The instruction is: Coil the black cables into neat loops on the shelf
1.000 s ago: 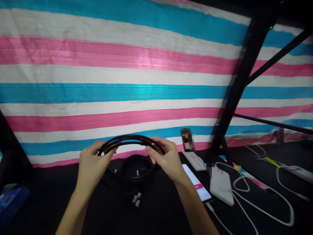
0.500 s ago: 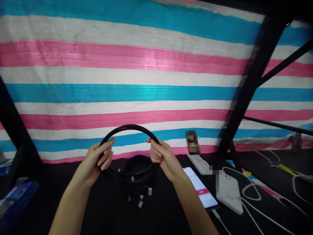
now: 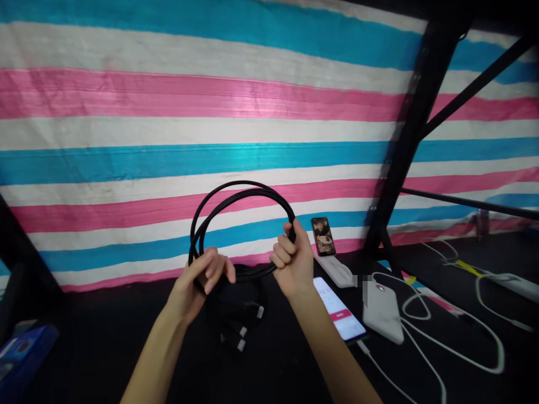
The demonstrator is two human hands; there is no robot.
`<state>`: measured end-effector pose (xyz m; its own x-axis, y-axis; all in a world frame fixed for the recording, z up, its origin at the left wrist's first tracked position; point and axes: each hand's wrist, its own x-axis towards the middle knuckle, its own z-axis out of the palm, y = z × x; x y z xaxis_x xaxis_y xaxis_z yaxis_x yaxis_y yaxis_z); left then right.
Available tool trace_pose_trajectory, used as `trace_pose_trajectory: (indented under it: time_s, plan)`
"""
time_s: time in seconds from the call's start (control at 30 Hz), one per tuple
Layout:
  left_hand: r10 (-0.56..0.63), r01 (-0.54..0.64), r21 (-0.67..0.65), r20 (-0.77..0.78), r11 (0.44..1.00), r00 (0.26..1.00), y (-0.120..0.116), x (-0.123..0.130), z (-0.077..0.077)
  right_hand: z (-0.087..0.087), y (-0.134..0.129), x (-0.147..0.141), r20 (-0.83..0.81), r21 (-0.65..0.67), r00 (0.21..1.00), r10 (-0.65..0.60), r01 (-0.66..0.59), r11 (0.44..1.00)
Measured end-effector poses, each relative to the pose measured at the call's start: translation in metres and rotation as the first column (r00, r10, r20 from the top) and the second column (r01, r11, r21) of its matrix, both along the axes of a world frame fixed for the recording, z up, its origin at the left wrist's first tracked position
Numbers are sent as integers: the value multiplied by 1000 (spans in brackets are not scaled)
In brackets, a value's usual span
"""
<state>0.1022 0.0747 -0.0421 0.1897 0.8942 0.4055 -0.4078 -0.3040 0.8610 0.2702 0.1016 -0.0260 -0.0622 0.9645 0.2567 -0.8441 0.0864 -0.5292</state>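
Observation:
A black cable [image 3: 248, 193], wound into a loop of several turns, is held up above the dark table. My right hand [image 3: 293, 255] is wrapped round the right side of the loop. At its lower left, my left hand [image 3: 202, 280] has its fingers curled round the cable. One turn stands apart from the others at the upper left of the loop. Below and behind, more coiled black cables [image 3: 236, 325] lie on the table, with several pale connector ends showing. Their dark coils are hard to tell apart from the tabletop.
Right of my hands lie a phone with a lit screen [image 3: 340, 314], a white power bank [image 3: 383, 317] and white charging cables [image 3: 425, 365]. A smaller phone [image 3: 323, 235] stands behind them. At the left is a blue box [image 3: 31, 359]. Black frame posts [image 3: 408, 146] and a striped sheet [image 3: 168, 129] stand behind.
The loop has risen, and one turn has separated from the bundle at the top left. My left hand has shifted right along the lower side; my right hand has closed more fully. The view has turned slightly right.

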Motion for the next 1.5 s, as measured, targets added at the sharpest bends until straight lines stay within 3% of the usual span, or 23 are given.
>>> trace_pose_trajectory:
  time_s: [0.1, 0.23, 0.4, 0.47, 0.53, 0.6, 0.7, 0.8, 0.87, 1.0, 1.13, 1.23, 1.37, 1.43, 1.5]
  plan:
    - [35, -30, 63, -68, 998, 997, -3, 2, 1, -1, 6, -1, 43, 20, 999, 7, -7, 1000]
    - [238, -226, -102, 125, 969, 963, -2, 1, 5, -5, 16, -4, 306, 127, 952, -6, -34, 991]
    - [244, -209, -202, 164, 957, 956, 9, -5, 8, -12, 23, -7, 512, 265, 819, -261, 138, 954]
    - [230, -211, -182, 90, 960, 969, 11, -7, 9, -14, 22, -7, 552, 352, 714, -431, 269, 897]
    - [220, -221, -149, -24, 964, 975, 11, -8, 10, -14, 19, -6, 589, 451, 550, -592, 385, 805]
    - [240, -256, -93, -160, 962, 958, 9, -7, 10, -14, 16, -5, 629, 538, 382, -677, 414, 734]
    - [418, -421, 58, -290, 905, 861, 8, -5, 9, -15, 16, -5, 676, 582, 279, -682, 366, 726]
    - [638, -593, 236, -306, 770, 707, 11, -6, 7, -17, 18, -7, 615, 625, 275, -739, 402, 669]
    - [704, -618, 338, -337, 710, 625, 13, -8, 5, -18, 17, -9, 559, 649, 277, -781, 439, 621]
    - [741, -548, 500, -429, 671, 516, 15, -12, 4, -16, 6, -13, 532, 674, 275, -801, 435, 597]
    - [758, -557, 516, -394, 651, 520, 12, -13, 6, -11, -6, -13, 545, 677, 337, -767, 363, 640]
    - [724, -559, 462, -387, 688, 572, 7, -15, 9, -7, -9, -12, 586, 618, 436, -683, 304, 725]
    - [499, -433, 250, -465, 866, 731, 6, -28, 9, -6, -1, -7, 633, 495, 616, -469, 144, 857]
    - [377, -342, 168, -538, 925, 754, 10, -34, 7, -7, 4, -4, 623, 432, 687, -375, 98, 897]
    - [331, -313, 134, -569, 940, 752, 18, -36, 2, -8, 9, -3, 585, 368, 743, -324, 113, 923]
